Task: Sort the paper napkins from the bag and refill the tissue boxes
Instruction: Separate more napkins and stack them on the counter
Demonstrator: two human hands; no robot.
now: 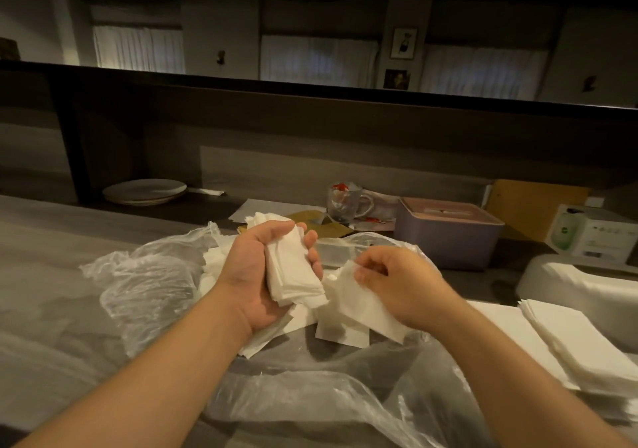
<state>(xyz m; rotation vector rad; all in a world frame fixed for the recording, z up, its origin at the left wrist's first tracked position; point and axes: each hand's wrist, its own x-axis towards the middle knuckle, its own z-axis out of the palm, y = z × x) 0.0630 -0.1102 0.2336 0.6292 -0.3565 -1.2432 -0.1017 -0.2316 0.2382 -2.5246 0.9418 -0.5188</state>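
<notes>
A crumpled clear plastic bag [145, 275] sprawls over the grey counter [45, 240] across the lower and middle frame, loose white paper napkins spilling from it at centre. At lower right a neat pile of flat white napkins [580, 340] lies sorted. A lilac rectangular tissue box with a pink slotted lid [448, 237] stands at right of centre, well apart from the hands. The left hand [262, 268] clasps a folded stack of white napkins [293, 275] at centre; the right hand [397, 282] pinches a single loose white napkin [359, 306] just beside it. Sorting appears to be the step in hand; next, that sheet likely needs squaring onto the held stack before any box is refilled.
</notes>
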